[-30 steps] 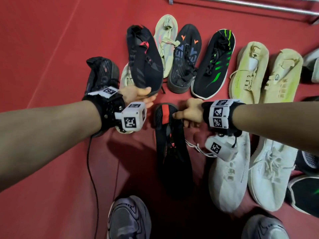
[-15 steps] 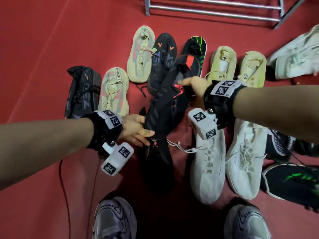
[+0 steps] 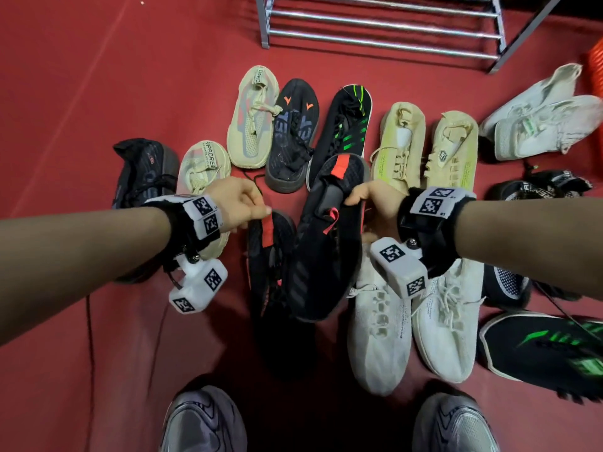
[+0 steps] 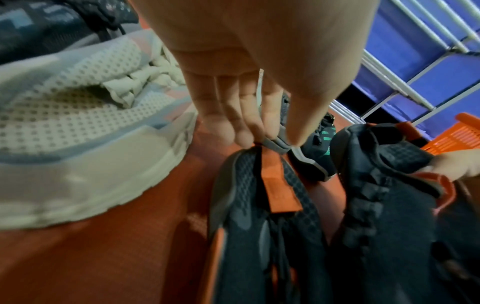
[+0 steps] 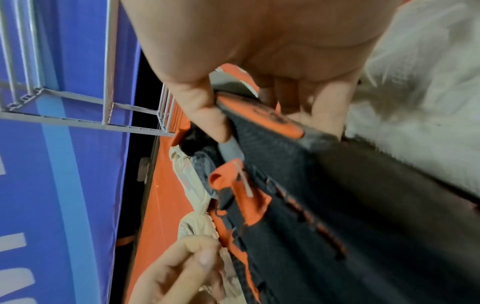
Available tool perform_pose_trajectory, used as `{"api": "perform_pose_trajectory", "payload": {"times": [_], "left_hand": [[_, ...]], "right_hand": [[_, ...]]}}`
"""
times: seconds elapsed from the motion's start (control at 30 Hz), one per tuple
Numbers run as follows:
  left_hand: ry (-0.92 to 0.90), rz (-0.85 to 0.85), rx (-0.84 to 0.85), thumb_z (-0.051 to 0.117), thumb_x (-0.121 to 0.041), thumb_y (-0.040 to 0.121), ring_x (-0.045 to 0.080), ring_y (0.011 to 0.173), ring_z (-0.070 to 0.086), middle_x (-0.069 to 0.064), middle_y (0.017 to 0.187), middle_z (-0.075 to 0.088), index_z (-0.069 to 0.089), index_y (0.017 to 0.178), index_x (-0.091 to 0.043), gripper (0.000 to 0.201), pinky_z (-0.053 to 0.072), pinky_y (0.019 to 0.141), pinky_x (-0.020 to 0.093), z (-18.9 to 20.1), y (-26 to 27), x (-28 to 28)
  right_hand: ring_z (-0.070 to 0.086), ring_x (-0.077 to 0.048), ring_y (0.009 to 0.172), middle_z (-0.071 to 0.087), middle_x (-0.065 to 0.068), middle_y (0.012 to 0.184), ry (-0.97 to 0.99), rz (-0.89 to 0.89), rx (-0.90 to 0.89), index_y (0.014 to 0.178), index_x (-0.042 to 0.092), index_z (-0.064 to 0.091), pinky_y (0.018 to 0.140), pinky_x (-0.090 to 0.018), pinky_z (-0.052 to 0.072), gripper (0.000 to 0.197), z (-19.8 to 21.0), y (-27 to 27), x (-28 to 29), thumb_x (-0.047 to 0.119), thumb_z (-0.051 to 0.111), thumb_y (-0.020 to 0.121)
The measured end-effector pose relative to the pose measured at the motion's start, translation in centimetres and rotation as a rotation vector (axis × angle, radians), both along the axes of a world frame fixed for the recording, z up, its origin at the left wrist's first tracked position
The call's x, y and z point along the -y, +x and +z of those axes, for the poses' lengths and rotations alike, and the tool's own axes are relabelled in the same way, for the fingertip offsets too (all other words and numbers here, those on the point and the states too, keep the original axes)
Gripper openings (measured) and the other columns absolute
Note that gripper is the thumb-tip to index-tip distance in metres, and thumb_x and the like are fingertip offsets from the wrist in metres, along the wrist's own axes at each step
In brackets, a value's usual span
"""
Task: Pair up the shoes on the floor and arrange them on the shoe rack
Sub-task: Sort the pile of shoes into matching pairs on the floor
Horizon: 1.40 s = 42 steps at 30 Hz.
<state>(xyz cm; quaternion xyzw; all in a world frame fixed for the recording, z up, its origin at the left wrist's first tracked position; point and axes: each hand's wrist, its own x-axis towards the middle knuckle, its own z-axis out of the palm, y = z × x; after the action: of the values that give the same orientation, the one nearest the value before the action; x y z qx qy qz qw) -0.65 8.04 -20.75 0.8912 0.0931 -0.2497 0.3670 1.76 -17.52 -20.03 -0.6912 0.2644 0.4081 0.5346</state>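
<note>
Red floor (image 3: 81,93), beige "APORE" shoe (image 3: 204,164) beside left hand (image 3: 236,203).

Beige shoe heel tab (image 3: 208,154): we read "APORE", partly cut off.
Second beige shoe heel tab (image 3: 260,75): we read "OPRO", uncertain.
Dark shoe side (image 3: 291,125): large numerals, we cannot tell which.

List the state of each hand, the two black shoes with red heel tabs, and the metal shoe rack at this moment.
Left hand: pinching the heel of the left black knit shoe with red heel tab.
Left black shoe: heel held, toe down toward the floor.
Right hand: gripping the collar of the right black knit shoe with red heel tab.
Right black shoe: held up, tilted.
Grey metal shoe rack: visible rails bare.
</note>
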Motion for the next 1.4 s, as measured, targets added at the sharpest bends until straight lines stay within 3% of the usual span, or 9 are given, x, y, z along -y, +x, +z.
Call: {"api": "perform_pose_trajectory", "payload": {"times": [0.17,0.3,0.47,0.53,0.6,0.77,1.03,1.23,1.4], "left_hand": [[-0.311,0.063,-0.262,0.069,-0.043,0.085,0.026,0.067,0.067,0.015,0.083,0.072,0.069,0.095,-0.005,0.040,0.054,0.062,0.030,0.4,-1.9,2.9],[-0.413,0.145,-0.267,0.078,-0.008,0.078,0.030,0.100,0.069,0.016,0.108,0.072,0.067,0.114,-0.004,0.038,0.052,0.097,0.044,-0.8,-2.1,4.0],[-0.545,0.169,-0.259,0.065,0.006,0.083,0.027,0.085,0.067,0.014,0.097,0.072,0.069,0.107,-0.009,0.028,0.058,0.079,0.037,-0.3,-0.3,1.5],[-0.504,0.113,-0.292,0.064,0.006,0.084,0.023,0.077,0.070,0.008,0.089,0.074,0.071,0.102,-0.013,0.027,0.060,0.070,0.031,0.2,0.5,-0.1],[-0.461,0.055,-0.344,0.061,0.006,0.086,0.019,0.073,0.072,0.006,0.086,0.075,0.070,0.102,-0.011,0.026,0.060,0.068,0.028,0.8,1.1,-1.4],[-0.360,-0.051,-0.429,0.063,0.003,0.085,0.021,0.081,0.073,0.010,0.095,0.075,0.069,0.110,-0.008,0.028,0.058,0.076,0.032,1.3,1.7,-2.8],[-0.361,0.011,-0.402,0.072,-0.020,0.072,0.021,0.083,0.072,0.006,0.094,0.076,0.073,0.101,-0.016,0.029,0.056,0.079,0.031,2.3,2.0,-2.7],[-0.758,0.662,-0.197,0.045,-0.054,0.092,0.024,0.075,0.067,0.003,0.068,0.071,0.069,0.076,-0.014,0.049,0.056,0.067,0.029,2.6,3.0,-3.1],[-0.120,0.202,-0.439,0.058,-0.029,0.093,0.020,0.058,0.054,0.006,0.070,0.059,0.060,0.090,-0.017,0.013,0.039,0.056,0.024,0.8,2.4,-1.8]], "right_hand": [[0.033,-0.021,0.045,0.040,-0.010,0.062,0.149,-0.218,0.025,0.065,0.009,0.044,0.054,-0.027,0.029,0.010,0.0,0.3,0.0,0.016,0.052,0.063],[0.042,-0.025,0.050,0.047,-0.009,0.057,0.141,-0.309,0.071,0.063,0.007,0.046,0.054,-0.029,0.036,0.015,-0.6,0.7,-0.4,0.013,0.048,0.077],[0.059,-0.027,0.068,0.055,-0.011,0.072,-0.011,-0.270,0.237,0.076,0.009,0.051,0.060,-0.033,0.052,0.011,-0.4,3.1,0.2,0.007,0.062,0.074],[0.061,-0.028,0.074,0.057,-0.013,0.081,-0.164,-0.263,0.422,0.103,0.008,0.054,0.066,-0.039,0.055,0.051,-0.4,4.7,0.7,0.005,0.072,0.055],[0.060,-0.026,0.079,0.060,-0.009,0.091,-0.315,0.056,0.577,0.130,0.024,0.050,0.070,-0.036,0.055,0.078,0.3,4.9,1.2,0.000,0.070,0.058],[0.061,-0.024,0.102,0.066,-0.003,0.107,-0.528,1.026,0.551,0.123,0.028,0.060,0.091,-0.034,0.051,0.052,1.2,2.4,-0.7,0.012,0.067,0.074],[0.059,-0.019,0.084,0.066,0.001,0.086,-0.467,0.953,0.606,0.098,0.029,0.068,0.079,-0.028,0.047,0.026,0.9,2.8,-2.9,0.050,0.066,0.083],[0.053,-0.007,0.049,0.061,0.008,0.051,-0.198,0.432,0.519,0.067,0.013,0.066,0.055,-0.022,0.044,0.026,0.2,3.8,-1.5,0.025,0.068,0.089],[0.050,-0.021,0.058,0.054,-0.007,0.067,-0.195,0.282,0.433,0.067,0.014,0.050,0.055,-0.030,0.044,0.030,-0.3,1.5,-2.0,0.021,0.064,0.092]]}}
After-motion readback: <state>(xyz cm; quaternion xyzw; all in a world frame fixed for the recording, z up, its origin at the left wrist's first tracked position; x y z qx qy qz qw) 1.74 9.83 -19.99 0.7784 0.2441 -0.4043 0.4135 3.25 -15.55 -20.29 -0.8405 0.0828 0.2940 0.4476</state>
